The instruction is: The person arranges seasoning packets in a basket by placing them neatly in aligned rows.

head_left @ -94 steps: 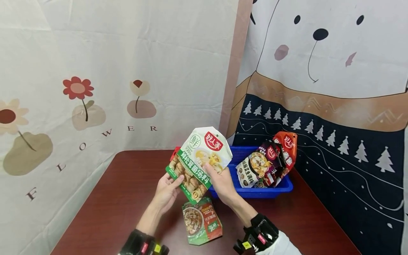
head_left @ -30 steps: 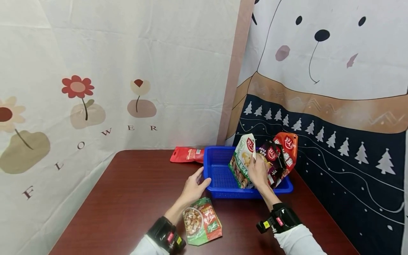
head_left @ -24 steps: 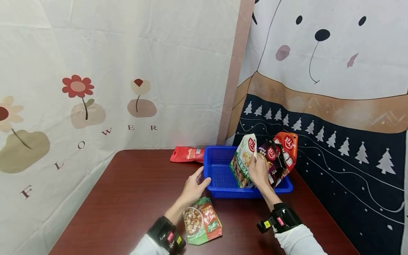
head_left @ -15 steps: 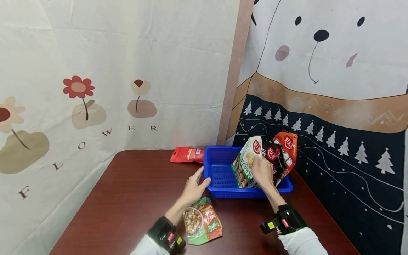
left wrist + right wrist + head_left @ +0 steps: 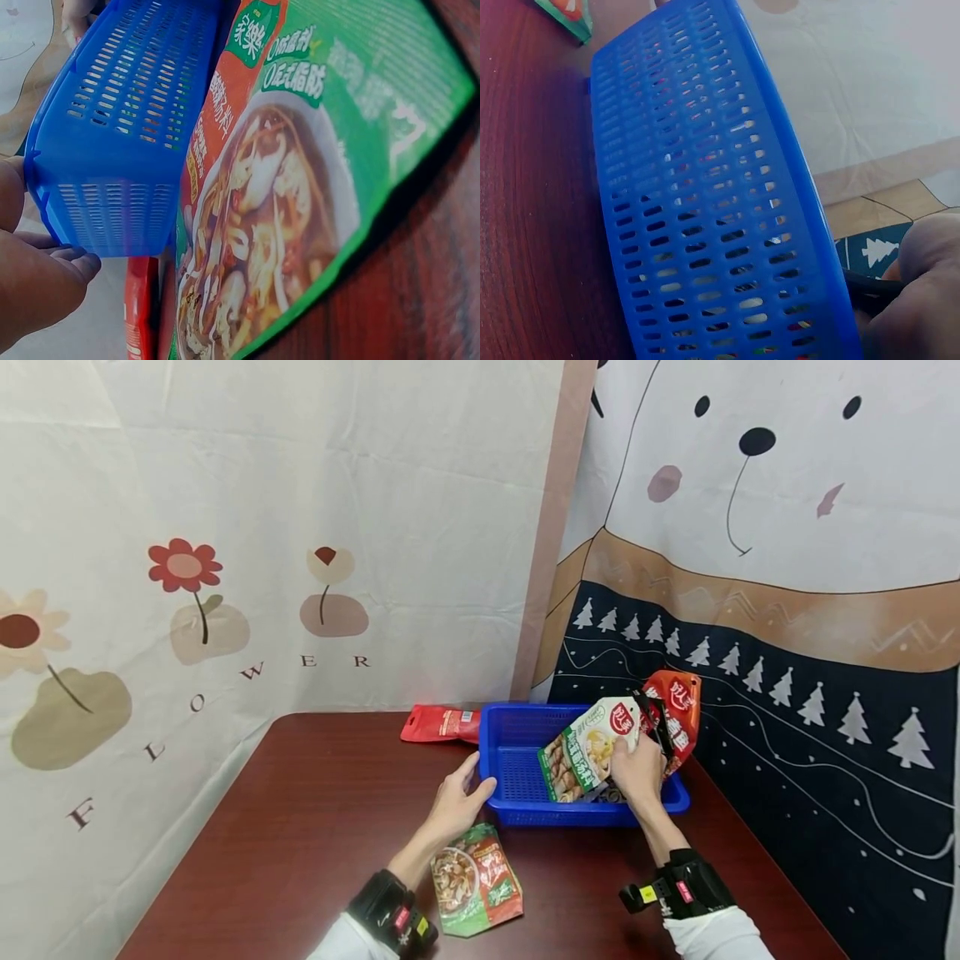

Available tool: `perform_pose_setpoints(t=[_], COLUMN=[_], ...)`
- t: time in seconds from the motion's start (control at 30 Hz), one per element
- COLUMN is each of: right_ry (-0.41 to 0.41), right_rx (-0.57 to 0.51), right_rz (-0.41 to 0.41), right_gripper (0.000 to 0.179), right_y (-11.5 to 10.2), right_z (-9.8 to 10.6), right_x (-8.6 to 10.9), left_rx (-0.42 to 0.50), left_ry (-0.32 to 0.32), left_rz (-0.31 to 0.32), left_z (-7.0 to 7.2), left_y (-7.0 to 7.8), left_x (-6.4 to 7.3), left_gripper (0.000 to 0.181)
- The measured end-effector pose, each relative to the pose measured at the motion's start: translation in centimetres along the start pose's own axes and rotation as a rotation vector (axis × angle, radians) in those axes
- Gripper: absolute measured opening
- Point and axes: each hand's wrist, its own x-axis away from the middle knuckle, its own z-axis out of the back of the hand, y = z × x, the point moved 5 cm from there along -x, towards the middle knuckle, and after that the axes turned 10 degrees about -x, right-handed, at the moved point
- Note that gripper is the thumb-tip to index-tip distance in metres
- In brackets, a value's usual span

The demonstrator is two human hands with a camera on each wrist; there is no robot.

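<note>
My right hand grips the right edge of a white and green seasoning pouch, which leans inside the blue plastic basket. Behind that hand, a dark pouch is mostly covered and an orange-red pouch stands against the basket's right end. In the right wrist view, the basket's slotted wall hides most of the contents; part of my right hand shows beside a black edge. My left hand holds the basket's near left corner, thumb at the front and fingers along the side.
A green and orange pouch lies flat on the dark red table, in front of the basket. Another red pouch lies by the basket's far left corner. Printed cloths hang behind the table.
My right hand has brought the white and green pouch from above the table into the basket, then tilted it rightward over the dark pouch. My left hand has let go of it and moved to the basket.
</note>
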Motion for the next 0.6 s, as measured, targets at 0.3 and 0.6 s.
perform_pose_setpoints(t=[0.3,0.6], right_ry=[0.047,0.047], right_rx=[0.02,0.033], right_rz=[-0.021,-0.054], right_gripper=[0.03,0.041], right_y=[0.3,0.6], right_z=[1.1,1.5], right_x=[-0.2,0.0], left_rx=[0.035,0.016], left_ry=[-0.005,-0.004], left_rz=[-0.002,0.004], left_z=[-0.1,-0.1], left_y=[0.0,0.0], left_x=[0.0,0.1], left_gripper=[0.068,0.068])
